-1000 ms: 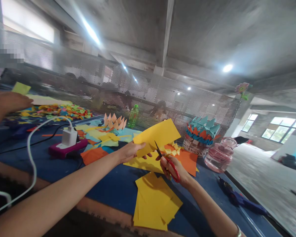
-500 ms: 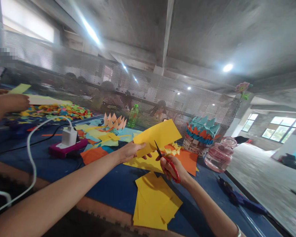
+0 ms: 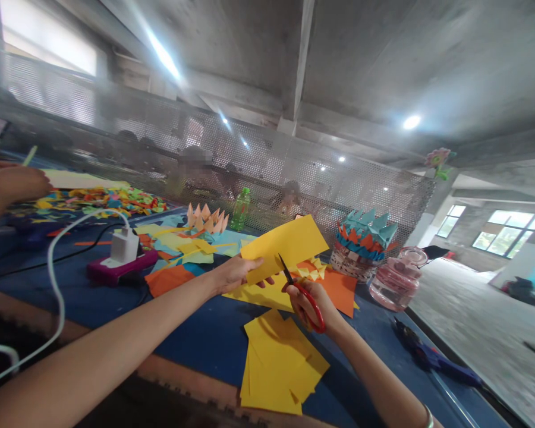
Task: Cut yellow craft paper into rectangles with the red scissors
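Observation:
My left hand (image 3: 236,274) grips the left end of a yellow paper sheet (image 3: 289,241), thumb on top and fingers beneath. Red-handled scissors (image 3: 310,302) are held in my right hand (image 3: 316,303), their dark blades at the sheet's lower edge. Whether the blades are fully closed I cannot tell. Under the hands lie another yellow sheet (image 3: 267,295) and an orange sheet (image 3: 342,291). Small yellow folded points (image 3: 312,269) show just behind the scissors. A loose pile of yellow paper pieces (image 3: 280,368) rests near the table's front edge.
A purple power strip (image 3: 122,266) with a white charger and cable is at left, near colourful scraps (image 3: 107,202) and another person's hand (image 3: 20,181). Behind stand a green bottle (image 3: 241,209) and peach paper points (image 3: 208,219). Right: a paper-topped basket (image 3: 354,261), pink jug (image 3: 396,282), glue gun (image 3: 437,356).
My hands, the yellow sheet and the scissors stay almost in place. At the far left, the other person's green paper strip has turned and now appears narrower.

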Demonstrator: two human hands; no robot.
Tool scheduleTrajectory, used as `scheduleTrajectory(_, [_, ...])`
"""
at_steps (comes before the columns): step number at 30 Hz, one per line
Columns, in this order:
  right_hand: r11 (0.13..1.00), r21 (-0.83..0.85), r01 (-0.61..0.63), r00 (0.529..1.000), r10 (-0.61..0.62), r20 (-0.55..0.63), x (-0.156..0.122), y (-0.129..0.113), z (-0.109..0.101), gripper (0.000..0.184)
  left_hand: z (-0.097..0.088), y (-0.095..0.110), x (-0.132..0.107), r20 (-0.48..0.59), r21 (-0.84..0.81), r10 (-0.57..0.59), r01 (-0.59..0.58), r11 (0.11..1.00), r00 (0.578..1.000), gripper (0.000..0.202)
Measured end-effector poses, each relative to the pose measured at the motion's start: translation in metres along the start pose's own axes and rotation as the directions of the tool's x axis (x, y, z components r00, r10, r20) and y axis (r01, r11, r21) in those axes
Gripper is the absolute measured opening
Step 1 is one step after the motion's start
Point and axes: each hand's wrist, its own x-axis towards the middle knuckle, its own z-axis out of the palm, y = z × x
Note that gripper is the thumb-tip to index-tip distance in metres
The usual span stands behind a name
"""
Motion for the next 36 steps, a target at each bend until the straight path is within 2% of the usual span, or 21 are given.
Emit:
scheduleTrajectory(6, [0.996,0.025,-0.088,0.995,0.089,-0.048,0.003,0.001,0.004,0.033,0.001,0.002,-0.001,0.008,0.008,-0.013,0.012,1.0,1.0,0.033])
scheduleTrajectory(11, [0.995,0.024,-0.098,0.992,0.099,-0.076,0.005,0.002,0.007,0.03,0.0,0.002,-0.002,0.006,0.016,-0.039,0.039,0.999,0.999,0.032])
scheduleTrajectory(20, [0.984,-0.177,0.005,0.996,-0.021,-0.088,-0.004,-0.005,0.003,0.037,-0.001,0.003,-0.002,0.051,-0.003,-0.013,0.013,1.0,0.999,0.035])
scheduleTrajectory(23, [0.986,-0.164,0.042,0.996,-0.054,-0.067,-0.005,-0.005,0.004,0.037,0.001,0.003,-0.003,0.063,0.01,-0.023,0.022,1.0,0.998,0.035])
scheduleTrajectory(29, [0.994,-0.089,0.069,0.996,-0.074,-0.045,-0.005,-0.005,0.007,0.034,0.006,0.004,-0.006,0.106,0.001,-0.111,0.111,0.994,0.988,0.032])
scheduleTrajectory(36, [0.991,-0.112,0.078,0.996,-0.083,-0.038,-0.005,-0.006,0.007,0.035,0.009,0.003,-0.006,0.108,-0.02,-0.124,0.127,0.992,0.986,0.03])
